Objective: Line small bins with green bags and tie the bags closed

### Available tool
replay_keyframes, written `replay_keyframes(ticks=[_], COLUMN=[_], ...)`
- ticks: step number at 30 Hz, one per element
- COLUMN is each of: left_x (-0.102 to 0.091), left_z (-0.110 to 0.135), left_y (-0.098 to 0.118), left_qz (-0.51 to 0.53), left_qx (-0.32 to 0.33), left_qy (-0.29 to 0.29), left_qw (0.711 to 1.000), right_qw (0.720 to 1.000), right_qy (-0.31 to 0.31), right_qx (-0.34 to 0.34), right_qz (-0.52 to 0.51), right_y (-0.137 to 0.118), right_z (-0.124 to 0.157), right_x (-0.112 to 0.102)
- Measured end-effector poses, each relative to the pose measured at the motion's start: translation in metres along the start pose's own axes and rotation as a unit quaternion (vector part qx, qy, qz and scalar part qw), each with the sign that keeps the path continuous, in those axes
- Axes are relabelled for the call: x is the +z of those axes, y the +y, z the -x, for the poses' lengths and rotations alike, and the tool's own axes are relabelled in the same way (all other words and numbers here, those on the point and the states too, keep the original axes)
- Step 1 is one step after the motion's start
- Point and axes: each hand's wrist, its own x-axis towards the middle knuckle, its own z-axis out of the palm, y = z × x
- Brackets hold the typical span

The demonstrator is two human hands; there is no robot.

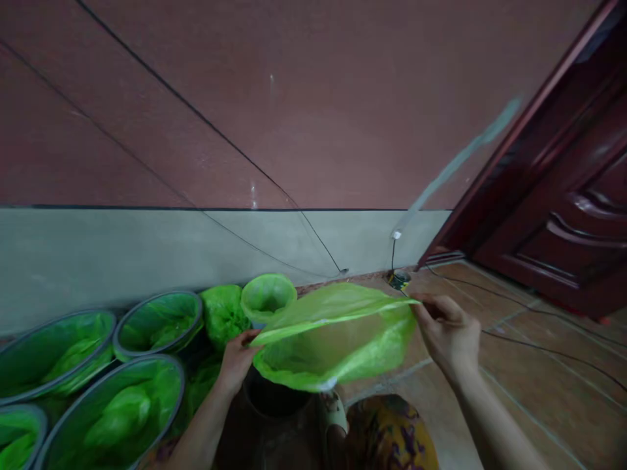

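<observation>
Head view: a green plastic bag [337, 305] hangs toward 6 o'clock, its mouth stretched wide, with near and far edges parted. From its centre, the left hand [236, 360] pinches the rim at 9 o'clock and the right hand [449, 331] pinches the opposite end at 3. Partly behind the bag, at 7, shows a dark bucket [275, 398]. Lined tubs [161, 382] crowd together from 8 to 9, leaving little room beyond the left hand. Another lined bin [267, 284] stands at 10, near the wall [289, 241] at 12. Open floor [548, 388] spreads at 4, up to a door [563, 222] at 2.
</observation>
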Motion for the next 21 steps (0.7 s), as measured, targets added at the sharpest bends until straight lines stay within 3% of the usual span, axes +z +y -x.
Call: replay_keyframes(ticks=[3, 7, 10, 12, 14, 17, 19, 20, 21], left_x=[-0.008, -0.009, -0.005, -0.003, -0.004, -0.013, -0.021, -0.025, -0.029], left_z=[0.017, 0.027, 0.021, 0.014, 0.01, 0.016, 0.026, 0.031, 0.036], left_y=[0.021, 0.046, 0.064, 0.083, 0.108, 0.138, 0.135, 0.125, 0.11], left_qz=[0.063, 0.06, -0.023, -0.123, -0.207, -0.219, -0.176, -0.154, -0.148], left_qx=[-0.041, -0.036, -0.007, 0.028, 0.09, 0.211, 0.263, 0.274, 0.263], left_qy=[-0.019, -0.063, -0.093, -0.082, -0.021, 0.119, 0.2, 0.228, 0.232], left_qw=[0.997, 0.996, 0.995, 0.989, 0.974, 0.945, 0.927, 0.922, 0.925], right_qw=[0.995, 0.974, 0.955, 0.951, 0.963, 0.992, 0.993, 0.993, 0.996], right_qy=[-0.054, -0.092, -0.129, -0.15, -0.141, -0.026, 0.078, 0.083, 0.027], right_qx=[0.05, 0.034, 0.031, 0.027, 0.015, -0.027, -0.056, -0.064, -0.07], right_qz=[0.069, 0.204, 0.267, 0.268, 0.229, 0.12, 0.069, 0.054, 0.042], right_y=[0.037, 0.065, 0.068, 0.06, 0.044, 0.018, 0.011, 0.013, 0.018], right_z=[0.007, 0.03, 0.034, 0.025, 0.013, 0.012, 0.034, 0.052, 0.074], right_x=[0.0, -0.001, -0.007, -0.017, -0.034, -0.058, -0.063, -0.061, -0.055])
